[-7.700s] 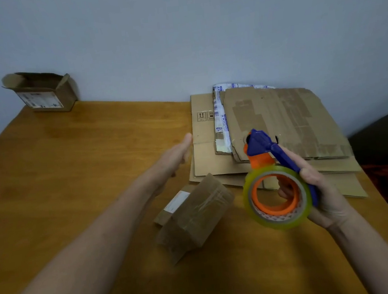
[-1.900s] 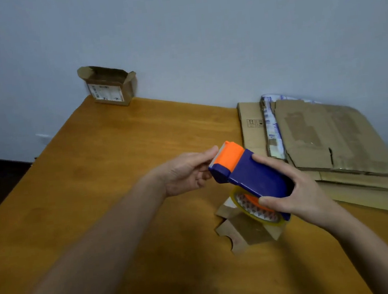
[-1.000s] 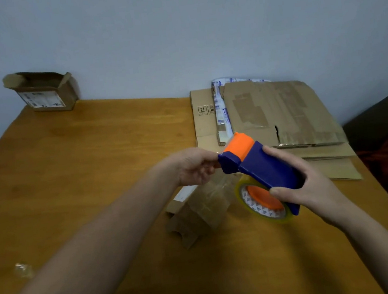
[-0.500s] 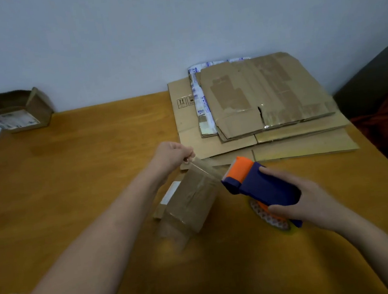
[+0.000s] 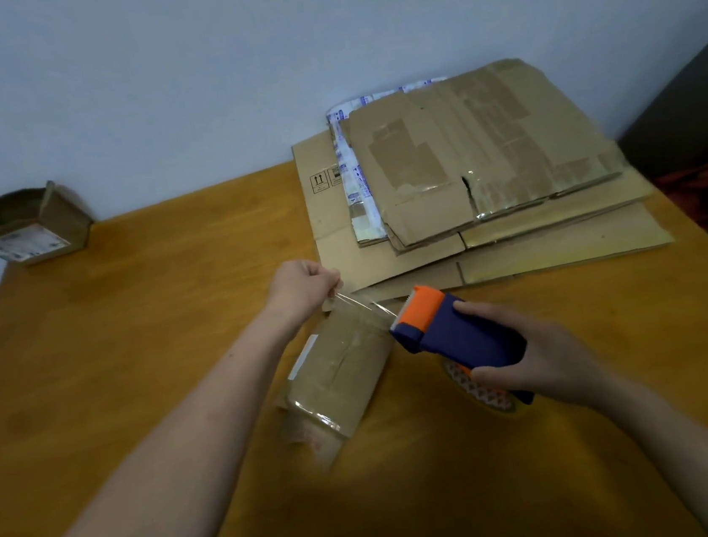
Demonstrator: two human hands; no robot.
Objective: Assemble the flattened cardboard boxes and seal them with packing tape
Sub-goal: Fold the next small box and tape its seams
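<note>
left hand: pinches the clear tape end, just above the small box
right hand: wrapped around the tape dispenser, right of the box
tape: stretched between both hands

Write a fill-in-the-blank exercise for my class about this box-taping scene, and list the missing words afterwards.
1. The right hand holds a blue and orange tape ____.
2. The left hand pinches the free end of the clear ____.
3. The small taped box near the hands lies on the wooden ____.
4. The flattened cardboard stack lies to the ____ of the open box.
Missing words: dispenser; tape; table; right.
</note>
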